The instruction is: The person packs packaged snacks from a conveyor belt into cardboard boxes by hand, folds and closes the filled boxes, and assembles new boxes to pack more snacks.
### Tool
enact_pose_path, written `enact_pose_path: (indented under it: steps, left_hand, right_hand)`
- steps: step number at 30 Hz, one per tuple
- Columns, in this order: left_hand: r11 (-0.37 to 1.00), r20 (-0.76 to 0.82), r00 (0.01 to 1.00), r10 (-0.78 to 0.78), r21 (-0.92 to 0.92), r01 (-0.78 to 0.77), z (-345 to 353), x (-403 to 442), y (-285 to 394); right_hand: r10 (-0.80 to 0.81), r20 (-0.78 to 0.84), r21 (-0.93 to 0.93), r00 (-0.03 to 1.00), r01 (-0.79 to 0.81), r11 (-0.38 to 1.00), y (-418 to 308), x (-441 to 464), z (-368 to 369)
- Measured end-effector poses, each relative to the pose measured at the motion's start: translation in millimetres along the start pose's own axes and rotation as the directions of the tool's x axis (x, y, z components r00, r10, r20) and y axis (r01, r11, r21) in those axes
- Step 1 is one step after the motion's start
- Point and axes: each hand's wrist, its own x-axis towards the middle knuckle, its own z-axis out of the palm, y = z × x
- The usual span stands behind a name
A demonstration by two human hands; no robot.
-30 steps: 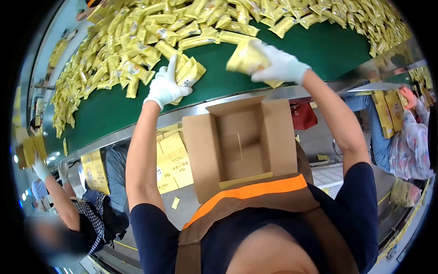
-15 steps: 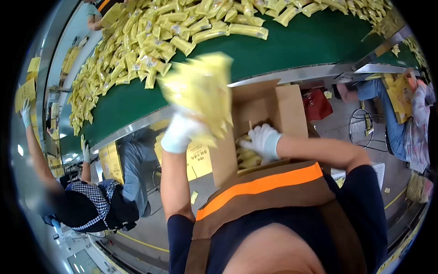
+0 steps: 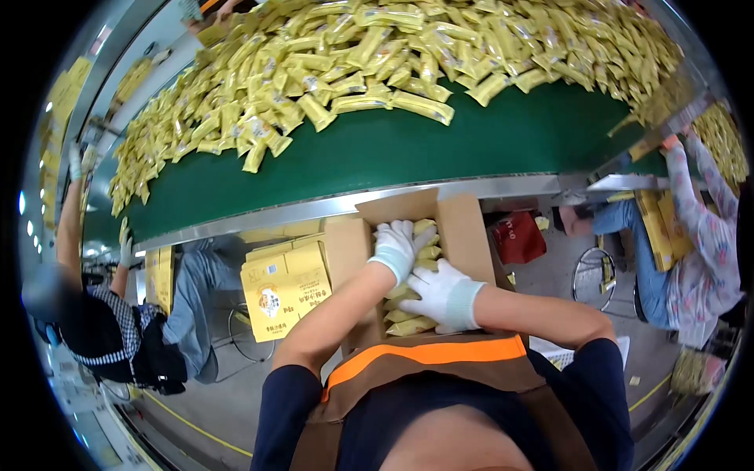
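An open cardboard box (image 3: 465,228) stands against my body, with yellow packets (image 3: 410,325) lined up inside it. My left hand (image 3: 395,250), in a white glove, reaches into the box's far left part and rests on packets, fingers partly spread. Just right of it, my right hand (image 3: 441,295), also gloved, lies on the packets with its fingers extended. The two hands are close together. Beyond the box, a large heap of yellow packets (image 3: 345,63) covers the far side of the green belt (image 3: 330,169).
A metal rail (image 3: 314,210) edges the belt. Flattened yellow cartons (image 3: 287,286) are left of the box, a red bag (image 3: 518,238) to its right. One co-worker (image 3: 118,330) sits at the left, another (image 3: 695,235) at the right. A wire stool (image 3: 593,276) stands at the right.
My left hand has brought its bunch of packets from the belt into the box. My right hand, earlier holding packets over the belt, is in the box too. More packets fill the box.
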Motion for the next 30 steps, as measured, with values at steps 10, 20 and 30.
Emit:
enact_pose_path:
  steps: [10,20,30]
  left_hand:
    - [0.889,-0.624,0.774,0.109,-0.287,-0.356,-56.7,-67.6,-48.1]
    - [0.263,-0.251,0.449,-0.858,-0.964,-0.036,135.0,42.2,-406.2]
    - [0.324,-0.167,0.630,-0.758,-0.936,0.141,43.7,64.1,-296.0]
  right_hand:
    - [-0.242,0.200,0.236,0.949,0.193,0.952,32.8,33.9,-2.4]
    - [0.457,-0.645,0.496,0.613,-0.120,0.860,345.3,83.4,-178.4]
    - [0.362,-0.227,0.264,0.904,-0.301,0.916,302.0,209.0,-176.2]
